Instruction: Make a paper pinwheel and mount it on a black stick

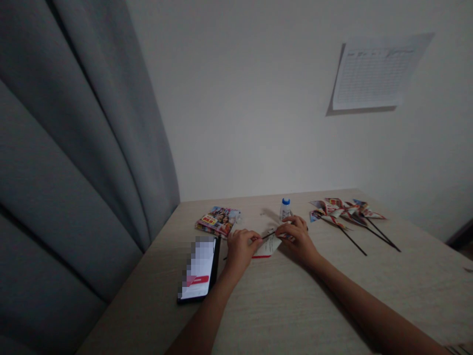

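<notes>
My left hand (241,248) and my right hand (297,236) rest on the light wooden table (281,301), both pinching a folded piece of printed paper (269,245) that lies between them. A thin dark stick (266,235) runs between the fingers of the two hands, across the paper. A small white glue bottle (285,209) with a blue cap stands upright just behind my right hand.
A phone (199,268) with a lit screen lies left of my left hand. A stack of printed leaflets (219,220) sits behind it. Finished paper pinwheels (345,211) on dark sticks lie at the right. A grey curtain (74,148) hangs left; a sheet (377,71) is on the wall.
</notes>
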`<action>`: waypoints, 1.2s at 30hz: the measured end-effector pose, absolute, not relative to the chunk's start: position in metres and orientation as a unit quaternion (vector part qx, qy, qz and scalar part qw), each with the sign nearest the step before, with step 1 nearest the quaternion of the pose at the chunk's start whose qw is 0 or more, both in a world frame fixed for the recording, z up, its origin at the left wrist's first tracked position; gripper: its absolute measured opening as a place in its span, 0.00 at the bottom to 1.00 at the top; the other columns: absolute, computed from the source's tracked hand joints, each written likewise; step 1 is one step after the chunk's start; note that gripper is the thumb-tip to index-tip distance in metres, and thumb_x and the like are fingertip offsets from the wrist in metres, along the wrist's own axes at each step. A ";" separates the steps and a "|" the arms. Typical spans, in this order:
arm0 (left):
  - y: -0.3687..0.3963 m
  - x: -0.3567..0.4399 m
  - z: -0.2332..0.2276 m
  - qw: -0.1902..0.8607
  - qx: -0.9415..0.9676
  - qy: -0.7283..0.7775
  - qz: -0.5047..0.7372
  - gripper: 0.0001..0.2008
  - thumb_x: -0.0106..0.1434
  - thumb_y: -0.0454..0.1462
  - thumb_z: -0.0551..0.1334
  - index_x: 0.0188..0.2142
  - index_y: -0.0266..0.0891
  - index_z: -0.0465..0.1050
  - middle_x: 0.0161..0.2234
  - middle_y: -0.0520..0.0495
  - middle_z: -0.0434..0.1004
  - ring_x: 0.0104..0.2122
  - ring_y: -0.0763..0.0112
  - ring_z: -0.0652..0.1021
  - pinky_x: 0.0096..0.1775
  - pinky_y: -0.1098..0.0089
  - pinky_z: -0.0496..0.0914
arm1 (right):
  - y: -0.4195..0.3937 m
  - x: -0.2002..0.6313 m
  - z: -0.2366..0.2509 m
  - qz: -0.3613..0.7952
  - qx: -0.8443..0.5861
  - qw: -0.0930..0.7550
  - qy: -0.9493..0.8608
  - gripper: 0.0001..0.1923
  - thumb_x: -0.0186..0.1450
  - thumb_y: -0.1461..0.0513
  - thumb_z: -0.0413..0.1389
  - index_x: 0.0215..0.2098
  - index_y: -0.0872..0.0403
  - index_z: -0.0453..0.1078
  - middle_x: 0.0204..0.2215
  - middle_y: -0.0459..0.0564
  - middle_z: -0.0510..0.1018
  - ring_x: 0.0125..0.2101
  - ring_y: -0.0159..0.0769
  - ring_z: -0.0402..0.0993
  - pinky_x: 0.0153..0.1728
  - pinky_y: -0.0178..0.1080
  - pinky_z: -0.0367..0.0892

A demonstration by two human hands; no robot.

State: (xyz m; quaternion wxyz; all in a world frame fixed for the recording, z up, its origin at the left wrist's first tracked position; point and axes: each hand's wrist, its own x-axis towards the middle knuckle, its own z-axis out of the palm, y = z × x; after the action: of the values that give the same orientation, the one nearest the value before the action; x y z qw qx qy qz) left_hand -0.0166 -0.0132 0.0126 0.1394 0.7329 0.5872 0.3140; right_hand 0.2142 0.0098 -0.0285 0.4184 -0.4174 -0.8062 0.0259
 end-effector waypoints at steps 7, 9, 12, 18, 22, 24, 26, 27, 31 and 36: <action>-0.012 -0.017 0.011 0.152 0.734 0.580 0.320 0.04 0.61 0.35 0.69 0.34 0.46 0.83 0.37 0.50 0.85 0.45 0.61 0.79 0.53 0.60 0.65 | 0.012 0.211 -0.031 0.046 -0.447 0.453 -0.770 0.15 0.59 0.68 0.60 0.42 0.48 0.81 0.45 0.55 0.80 0.54 0.50 0.70 0.56 0.57 0.60; -0.012 -0.017 0.011 0.149 0.733 0.579 0.323 0.04 0.61 0.35 0.69 0.34 0.46 0.83 0.37 0.50 0.85 0.45 0.61 0.79 0.53 0.60 0.65 | 0.014 0.211 -0.033 0.050 -0.444 0.462 -0.766 0.15 0.59 0.68 0.60 0.41 0.47 0.81 0.44 0.54 0.80 0.54 0.50 0.70 0.56 0.57 0.61; -0.012 -0.017 0.011 0.139 0.735 0.579 0.325 0.03 0.61 0.35 0.69 0.33 0.47 0.83 0.37 0.50 0.85 0.45 0.62 0.79 0.53 0.60 0.65 | 0.016 0.212 -0.035 0.053 -0.437 0.471 -0.765 0.15 0.59 0.68 0.61 0.42 0.46 0.81 0.45 0.54 0.80 0.54 0.51 0.70 0.55 0.57 0.62; -0.012 -0.017 0.011 0.138 0.731 0.583 0.325 0.02 0.61 0.36 0.70 0.34 0.46 0.83 0.37 0.50 0.85 0.46 0.61 0.79 0.54 0.58 0.64 | 0.018 0.212 -0.038 0.065 -0.437 0.481 -0.758 0.15 0.59 0.67 0.63 0.42 0.46 0.82 0.44 0.54 0.80 0.53 0.50 0.71 0.55 0.57 0.63; -0.012 -0.017 0.010 0.136 0.732 0.580 0.330 0.02 0.61 0.36 0.70 0.34 0.46 0.83 0.37 0.50 0.85 0.46 0.61 0.79 0.55 0.58 0.64 | 0.018 0.212 -0.038 0.077 -0.439 0.486 -0.752 0.15 0.59 0.68 0.63 0.42 0.45 0.82 0.44 0.54 0.80 0.53 0.50 0.72 0.55 0.56 0.63; -0.012 -0.017 0.009 0.137 0.728 0.583 0.332 0.02 0.61 0.36 0.70 0.34 0.47 0.83 0.37 0.50 0.85 0.46 0.61 0.78 0.55 0.57 0.64 | 0.018 0.212 -0.037 0.083 -0.439 0.484 -0.753 0.16 0.58 0.69 0.63 0.42 0.46 0.82 0.44 0.54 0.80 0.53 0.50 0.72 0.55 0.56 0.63; -0.012 -0.017 0.009 0.137 0.726 0.584 0.336 0.03 0.60 0.36 0.70 0.33 0.47 0.83 0.37 0.50 0.85 0.46 0.60 0.78 0.55 0.57 0.63 | 0.018 0.213 -0.037 0.087 -0.438 0.481 -0.754 0.15 0.58 0.69 0.63 0.41 0.46 0.82 0.44 0.54 0.80 0.53 0.50 0.72 0.55 0.56 0.63; -0.012 -0.017 0.009 0.135 0.726 0.584 0.338 0.03 0.60 0.36 0.70 0.33 0.47 0.83 0.37 0.51 0.85 0.46 0.61 0.78 0.56 0.57 0.63 | 0.018 0.212 -0.037 0.089 -0.437 0.481 -0.755 0.15 0.59 0.68 0.63 0.41 0.46 0.82 0.43 0.53 0.80 0.53 0.50 0.72 0.55 0.56 0.63; -0.011 -0.018 0.007 0.130 0.732 0.573 0.344 0.03 0.60 0.35 0.70 0.33 0.46 0.83 0.36 0.51 0.84 0.45 0.61 0.78 0.54 0.58 0.63 | 0.018 0.211 -0.039 0.093 -0.429 0.495 -0.750 0.13 0.59 0.67 0.63 0.40 0.46 0.82 0.42 0.52 0.81 0.53 0.49 0.71 0.55 0.55 0.64; -0.010 -0.019 0.004 0.125 0.737 0.566 0.348 0.02 0.61 0.36 0.69 0.34 0.46 0.83 0.37 0.50 0.84 0.45 0.61 0.78 0.54 0.58 0.62 | 0.020 0.211 -0.040 0.098 -0.427 0.499 -0.747 0.12 0.60 0.66 0.62 0.40 0.46 0.82 0.43 0.52 0.80 0.52 0.48 0.72 0.54 0.53 0.64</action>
State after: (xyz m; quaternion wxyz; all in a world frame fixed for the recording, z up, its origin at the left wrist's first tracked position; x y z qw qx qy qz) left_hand -0.0187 -0.0099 0.0035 0.1248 0.7370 0.5658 0.3480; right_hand 0.2109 0.0196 -0.0399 0.4992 -0.4274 -0.7473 0.0984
